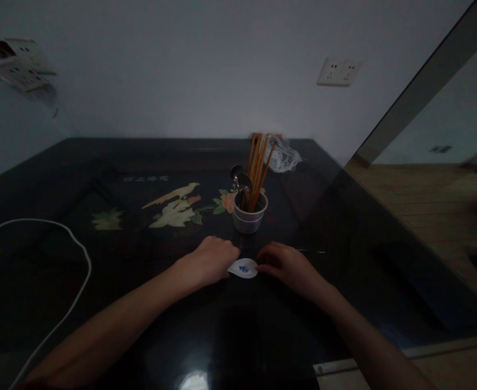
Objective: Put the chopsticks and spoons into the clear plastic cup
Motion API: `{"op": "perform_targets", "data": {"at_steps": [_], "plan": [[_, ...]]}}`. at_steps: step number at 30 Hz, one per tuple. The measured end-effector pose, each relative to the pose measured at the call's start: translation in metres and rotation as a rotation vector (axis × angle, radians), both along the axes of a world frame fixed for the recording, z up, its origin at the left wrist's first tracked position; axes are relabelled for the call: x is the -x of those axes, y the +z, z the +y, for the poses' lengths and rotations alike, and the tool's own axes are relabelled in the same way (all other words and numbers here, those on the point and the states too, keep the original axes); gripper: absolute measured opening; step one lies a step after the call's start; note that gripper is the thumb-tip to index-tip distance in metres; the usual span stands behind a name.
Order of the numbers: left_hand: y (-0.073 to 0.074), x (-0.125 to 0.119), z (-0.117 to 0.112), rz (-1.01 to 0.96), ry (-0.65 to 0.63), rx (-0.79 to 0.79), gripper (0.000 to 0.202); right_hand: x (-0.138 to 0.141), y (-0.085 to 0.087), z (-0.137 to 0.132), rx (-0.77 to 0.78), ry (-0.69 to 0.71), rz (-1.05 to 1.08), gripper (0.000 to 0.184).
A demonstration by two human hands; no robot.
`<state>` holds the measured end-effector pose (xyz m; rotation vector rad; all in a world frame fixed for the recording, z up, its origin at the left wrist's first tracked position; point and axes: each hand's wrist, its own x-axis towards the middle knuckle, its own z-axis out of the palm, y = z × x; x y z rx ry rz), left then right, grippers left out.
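A small white ceramic spoon with a blue mark (243,268) lies on the dark glossy table (141,303) between my hands. My left hand (209,262) rests knuckles-up with its fingers curled at the spoon's left end, touching it. Just right of the spoon, my right hand (289,266) has its fingers bent and its fingertips at the spoon's edge. Behind the hands stands a grey cup (249,215) holding wooden chopsticks (257,168) and a metal spoon (240,180).
A white cable (78,254) loops across the table's left side. Crumpled clear plastic (283,157) lies behind the cup. The tabletop bears a bird-and-flower inlay (177,208). The wall (206,65) carries a socket (338,71). Wooden floor (429,200) shows at right.
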<state>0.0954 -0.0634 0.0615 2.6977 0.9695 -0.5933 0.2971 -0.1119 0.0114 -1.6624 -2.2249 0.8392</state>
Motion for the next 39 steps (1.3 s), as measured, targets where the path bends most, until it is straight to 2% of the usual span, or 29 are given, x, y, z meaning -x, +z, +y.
{"op": "perform_targets", "data": {"at_steps": [4,8,12,17,21,26,29,34,39], "plan": [[-0.002,-0.001,0.001,-0.036,0.006,0.005,0.012,0.004,-0.001,-0.006,-0.055,0.027,-0.045,0.042],[-0.007,0.000,0.006,-0.129,0.011,-0.058,0.015,0.009,0.000,-0.009,-0.097,0.017,-0.076,0.061],[-0.012,-0.003,0.007,-0.264,0.056,-0.088,0.017,0.009,0.001,-0.008,-0.171,-0.042,0.025,0.055],[-0.005,-0.006,0.004,-0.363,0.105,-0.040,0.015,0.001,0.002,-0.006,-0.321,-0.047,0.148,0.041],[-0.002,-0.003,0.007,-0.495,0.129,0.115,0.016,-0.006,0.005,-0.004,-0.383,-0.009,0.160,0.037],[-0.010,0.000,0.020,-0.625,0.171,0.522,0.015,-0.011,0.010,-0.003,-0.431,0.125,0.134,0.031],[-0.015,-0.001,0.026,-0.625,0.190,0.693,0.016,-0.013,0.010,-0.003,-0.500,0.193,0.110,0.027],[-0.018,-0.003,0.029,-0.592,0.194,0.811,0.017,-0.016,0.011,-0.003,-0.556,0.242,0.092,0.026],[-0.020,-0.004,0.028,-0.623,0.183,0.781,0.019,-0.016,0.013,-0.004,-0.550,0.247,0.053,0.035]]}}
